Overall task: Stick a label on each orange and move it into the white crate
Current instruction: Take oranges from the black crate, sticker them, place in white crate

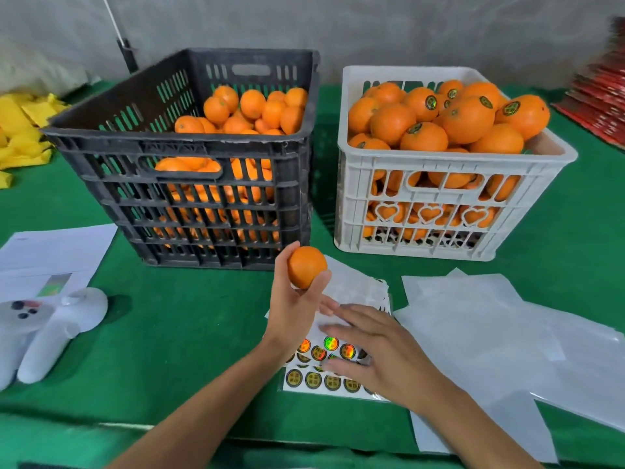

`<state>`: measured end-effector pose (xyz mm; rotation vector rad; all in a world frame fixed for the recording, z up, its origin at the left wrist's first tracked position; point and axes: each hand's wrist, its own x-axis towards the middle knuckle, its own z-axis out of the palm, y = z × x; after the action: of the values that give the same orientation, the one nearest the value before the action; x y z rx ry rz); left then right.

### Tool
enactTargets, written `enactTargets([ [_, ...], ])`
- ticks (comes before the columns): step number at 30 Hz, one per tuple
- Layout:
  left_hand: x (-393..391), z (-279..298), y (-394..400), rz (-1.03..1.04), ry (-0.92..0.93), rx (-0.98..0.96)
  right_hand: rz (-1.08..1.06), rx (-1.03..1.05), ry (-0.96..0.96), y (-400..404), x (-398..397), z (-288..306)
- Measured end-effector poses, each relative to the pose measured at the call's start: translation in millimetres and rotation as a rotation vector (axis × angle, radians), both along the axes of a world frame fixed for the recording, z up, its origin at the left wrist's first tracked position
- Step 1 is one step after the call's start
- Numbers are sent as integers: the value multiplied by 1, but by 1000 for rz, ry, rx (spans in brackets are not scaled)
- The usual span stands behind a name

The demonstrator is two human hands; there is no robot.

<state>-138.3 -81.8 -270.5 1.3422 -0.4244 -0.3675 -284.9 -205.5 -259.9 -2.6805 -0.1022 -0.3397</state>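
A black crate [189, 157] of oranges stands beside the heaped white crate [449, 170]. The left hand [294, 306] grips an unlabelled orange [306, 266]; the right hand [378, 353], fingers straight, rests on the label sheet [324, 377]

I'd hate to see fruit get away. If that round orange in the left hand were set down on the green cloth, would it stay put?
Probably not reliably. The round orange has no flat side, so it would likely roll when nudged. The green cloth looks felt-like and might slow it.

Fruit packing workspace, black crate [189, 157] and white crate [439, 184] of oranges
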Motion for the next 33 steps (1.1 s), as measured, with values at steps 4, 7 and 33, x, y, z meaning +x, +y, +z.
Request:
enactTargets([
  [4,-1,2,0,33,22,-60,-17,-61,-79,1,-2,-5],
  [7,-1,2,1,24,15,-46,-28,-54,-118,2,-1,-5],
  [33,-6,3,1,-6,-32,75,-232,858,400,3,27,36],
])
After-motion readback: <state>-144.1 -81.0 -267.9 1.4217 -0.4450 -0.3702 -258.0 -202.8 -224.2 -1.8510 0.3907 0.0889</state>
